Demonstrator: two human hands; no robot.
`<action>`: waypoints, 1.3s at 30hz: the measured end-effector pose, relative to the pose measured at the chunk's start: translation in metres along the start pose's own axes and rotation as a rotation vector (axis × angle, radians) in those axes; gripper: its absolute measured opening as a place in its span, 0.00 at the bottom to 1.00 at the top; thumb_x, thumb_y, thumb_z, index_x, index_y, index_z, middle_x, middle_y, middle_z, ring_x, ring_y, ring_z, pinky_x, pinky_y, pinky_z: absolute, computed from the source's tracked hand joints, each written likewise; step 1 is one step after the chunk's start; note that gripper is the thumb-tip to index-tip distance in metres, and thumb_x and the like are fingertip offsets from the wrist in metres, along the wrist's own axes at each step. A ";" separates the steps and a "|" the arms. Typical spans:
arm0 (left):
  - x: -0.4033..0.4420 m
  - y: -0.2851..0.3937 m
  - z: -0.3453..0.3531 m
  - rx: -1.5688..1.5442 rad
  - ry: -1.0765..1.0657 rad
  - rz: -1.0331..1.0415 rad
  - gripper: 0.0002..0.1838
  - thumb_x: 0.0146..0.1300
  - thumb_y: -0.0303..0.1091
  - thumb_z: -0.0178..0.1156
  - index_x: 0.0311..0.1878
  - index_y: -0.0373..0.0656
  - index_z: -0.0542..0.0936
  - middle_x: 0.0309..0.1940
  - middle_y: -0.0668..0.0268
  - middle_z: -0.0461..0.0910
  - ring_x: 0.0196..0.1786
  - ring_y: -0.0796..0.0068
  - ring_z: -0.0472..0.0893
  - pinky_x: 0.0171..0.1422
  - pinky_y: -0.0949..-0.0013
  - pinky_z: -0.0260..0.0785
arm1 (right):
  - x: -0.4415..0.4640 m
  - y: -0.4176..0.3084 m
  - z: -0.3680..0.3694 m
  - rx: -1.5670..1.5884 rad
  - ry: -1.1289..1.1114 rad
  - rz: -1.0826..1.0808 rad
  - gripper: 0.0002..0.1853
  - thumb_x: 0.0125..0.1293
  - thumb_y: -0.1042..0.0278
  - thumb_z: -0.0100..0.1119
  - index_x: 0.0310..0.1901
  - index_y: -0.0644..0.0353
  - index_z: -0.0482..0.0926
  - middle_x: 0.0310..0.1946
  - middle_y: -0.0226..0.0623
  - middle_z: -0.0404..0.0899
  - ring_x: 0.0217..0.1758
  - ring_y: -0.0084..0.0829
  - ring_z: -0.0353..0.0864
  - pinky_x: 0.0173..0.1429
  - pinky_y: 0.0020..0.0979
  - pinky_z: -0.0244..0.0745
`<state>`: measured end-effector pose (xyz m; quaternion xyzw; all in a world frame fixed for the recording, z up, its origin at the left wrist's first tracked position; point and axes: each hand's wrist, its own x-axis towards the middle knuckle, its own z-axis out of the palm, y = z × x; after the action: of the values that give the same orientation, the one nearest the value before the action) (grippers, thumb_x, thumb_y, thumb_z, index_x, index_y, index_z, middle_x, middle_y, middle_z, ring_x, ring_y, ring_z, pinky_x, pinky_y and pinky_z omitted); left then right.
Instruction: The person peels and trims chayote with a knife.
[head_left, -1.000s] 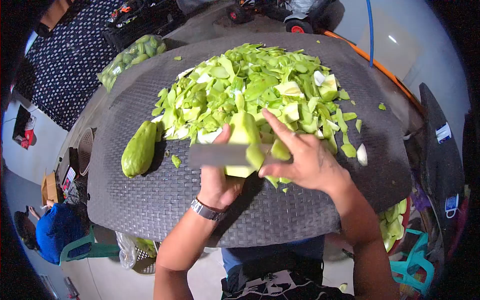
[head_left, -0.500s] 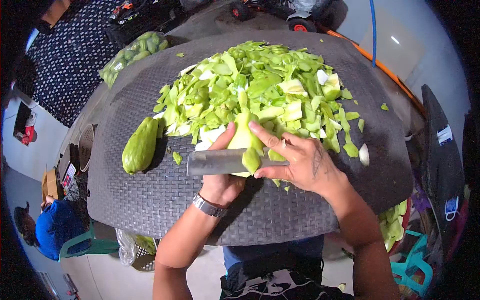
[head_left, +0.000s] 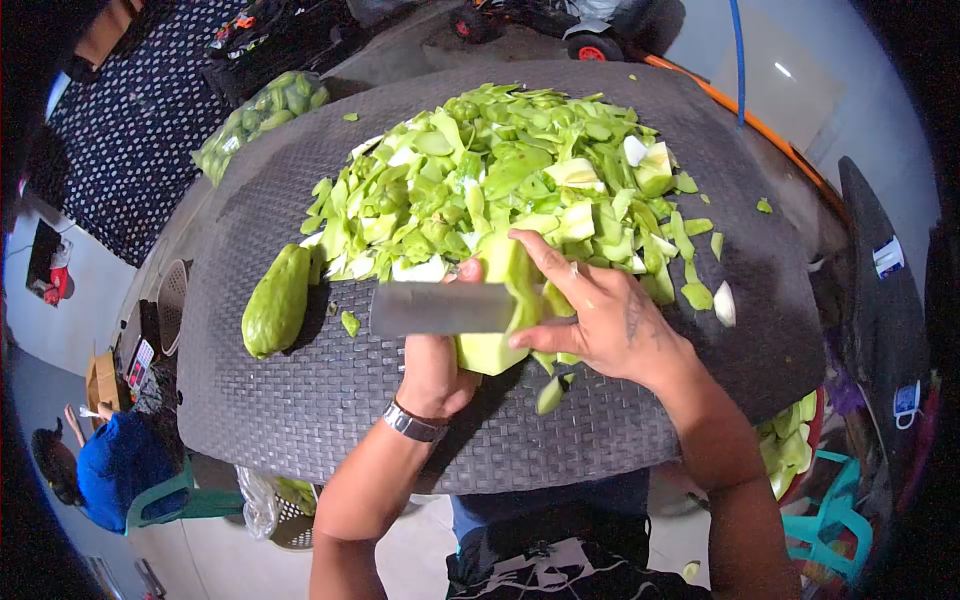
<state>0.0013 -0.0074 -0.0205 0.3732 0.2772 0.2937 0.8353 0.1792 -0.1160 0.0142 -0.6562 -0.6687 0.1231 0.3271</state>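
A partly peeled pale green chayote (head_left: 487, 353) is gripped by my left hand (head_left: 437, 372), which wears a metal watch. My right hand (head_left: 620, 318) is closed around a knife whose wide blade (head_left: 425, 308) points left across the chayote; its handle is mostly hidden. A strip of peel curls over the blade beside my right fingers. Just beyond both hands spreads a large heap of green peelings (head_left: 500, 170). To the left of my left hand lies a whole unpeeled chayote (head_left: 277, 303). A loose peel (head_left: 548, 396) rests on the table below my right hand.
Everything rests on a dark woven-pattern table (head_left: 350, 430). A plastic bag of chayotes (head_left: 262, 120) is at the far left edge. Peeled pieces (head_left: 785, 455) fill a container below right. Another person in blue (head_left: 125, 470) sits at lower left, near a basket (head_left: 292, 525).
The blade has slid slightly up and left over the chayote, which is turned differently and shows more peeled flesh. A piece of peel has dropped onto the table.
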 end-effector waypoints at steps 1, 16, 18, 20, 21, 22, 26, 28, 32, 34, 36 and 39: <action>-0.002 -0.001 0.002 -0.012 0.040 0.025 0.27 0.77 0.51 0.55 0.68 0.40 0.77 0.58 0.55 0.85 0.54 0.62 0.88 0.60 0.58 0.82 | -0.001 0.002 0.002 0.038 0.002 0.025 0.45 0.66 0.40 0.71 0.77 0.57 0.66 0.50 0.58 0.85 0.57 0.56 0.87 0.59 0.47 0.80; -0.014 0.019 0.017 0.083 -0.150 0.000 0.28 0.68 0.38 0.63 0.68 0.34 0.74 0.54 0.55 0.84 0.49 0.65 0.88 0.54 0.61 0.84 | 0.010 0.013 -0.016 0.268 0.106 0.410 0.28 0.81 0.43 0.52 0.56 0.66 0.76 0.35 0.44 0.82 0.35 0.36 0.86 0.42 0.38 0.79; -0.011 0.021 0.017 0.034 -0.143 0.058 0.30 0.65 0.35 0.65 0.69 0.33 0.73 0.52 0.55 0.84 0.48 0.65 0.88 0.54 0.61 0.84 | 0.009 0.017 -0.021 0.523 0.032 0.603 0.34 0.78 0.35 0.52 0.59 0.66 0.75 0.32 0.48 0.82 0.34 0.42 0.85 0.41 0.43 0.78; -0.006 0.021 0.016 -0.079 -0.102 0.002 0.28 0.68 0.38 0.64 0.67 0.34 0.74 0.50 0.55 0.85 0.47 0.63 0.88 0.55 0.59 0.84 | 0.010 0.016 -0.022 0.568 -0.008 0.704 0.40 0.76 0.29 0.51 0.63 0.66 0.71 0.31 0.53 0.83 0.32 0.46 0.87 0.39 0.46 0.79; -0.004 0.020 0.011 -0.134 -0.077 -0.043 0.26 0.70 0.40 0.63 0.66 0.36 0.75 0.50 0.55 0.85 0.47 0.62 0.88 0.55 0.58 0.84 | 0.007 0.014 -0.016 0.499 0.009 0.578 0.40 0.75 0.29 0.52 0.64 0.66 0.71 0.31 0.53 0.83 0.31 0.46 0.87 0.37 0.45 0.79; -0.001 0.019 0.009 -0.137 -0.029 -0.035 0.26 0.71 0.43 0.62 0.66 0.37 0.75 0.51 0.55 0.85 0.47 0.62 0.88 0.55 0.58 0.84 | 0.005 0.014 -0.008 0.427 0.025 0.452 0.41 0.75 0.28 0.53 0.64 0.65 0.70 0.32 0.53 0.84 0.31 0.47 0.87 0.36 0.45 0.79; 0.002 0.017 0.007 -0.141 0.019 -0.052 0.29 0.75 0.53 0.58 0.68 0.41 0.76 0.53 0.56 0.85 0.51 0.61 0.87 0.60 0.56 0.82 | -0.001 -0.012 0.002 0.240 0.001 0.131 0.42 0.69 0.35 0.67 0.69 0.63 0.68 0.36 0.55 0.85 0.42 0.52 0.90 0.48 0.48 0.82; -0.007 0.021 0.010 -0.172 -0.045 -0.083 0.30 0.78 0.55 0.53 0.70 0.42 0.75 0.58 0.56 0.85 0.57 0.59 0.86 0.67 0.54 0.79 | -0.007 -0.015 0.016 0.074 0.054 -0.033 0.51 0.62 0.36 0.74 0.75 0.65 0.65 0.47 0.62 0.84 0.52 0.56 0.88 0.58 0.48 0.81; -0.004 0.014 0.005 -0.184 -0.137 -0.050 0.29 0.82 0.54 0.46 0.72 0.42 0.73 0.65 0.53 0.81 0.66 0.57 0.83 0.73 0.49 0.75 | -0.009 -0.023 0.017 -0.007 0.057 -0.099 0.58 0.58 0.34 0.76 0.79 0.67 0.61 0.56 0.64 0.82 0.63 0.58 0.83 0.67 0.47 0.78; -0.002 0.014 0.007 -0.232 -0.184 -0.072 0.29 0.83 0.55 0.45 0.72 0.42 0.73 0.65 0.52 0.81 0.65 0.56 0.83 0.73 0.49 0.75 | -0.008 -0.023 0.018 -0.021 0.073 -0.152 0.59 0.57 0.34 0.76 0.79 0.68 0.61 0.58 0.65 0.81 0.63 0.57 0.83 0.68 0.47 0.77; -0.001 0.012 0.008 -0.268 -0.203 -0.090 0.29 0.83 0.55 0.44 0.72 0.42 0.73 0.65 0.52 0.81 0.65 0.56 0.83 0.73 0.49 0.75 | -0.007 -0.019 0.020 -0.117 0.117 -0.234 0.60 0.59 0.31 0.72 0.80 0.69 0.57 0.48 0.61 0.84 0.53 0.57 0.86 0.57 0.48 0.82; 0.003 0.012 0.007 -0.296 -0.201 -0.096 0.29 0.84 0.54 0.44 0.72 0.42 0.73 0.64 0.53 0.81 0.64 0.56 0.83 0.72 0.50 0.76 | -0.003 -0.017 0.022 -0.185 0.201 -0.343 0.61 0.60 0.29 0.69 0.80 0.69 0.57 0.41 0.57 0.85 0.48 0.56 0.87 0.53 0.49 0.84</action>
<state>0.0050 -0.0017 -0.0074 0.2598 0.1635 0.2523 0.9177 0.1524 -0.1149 0.0067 -0.5692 -0.7429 -0.0622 0.3466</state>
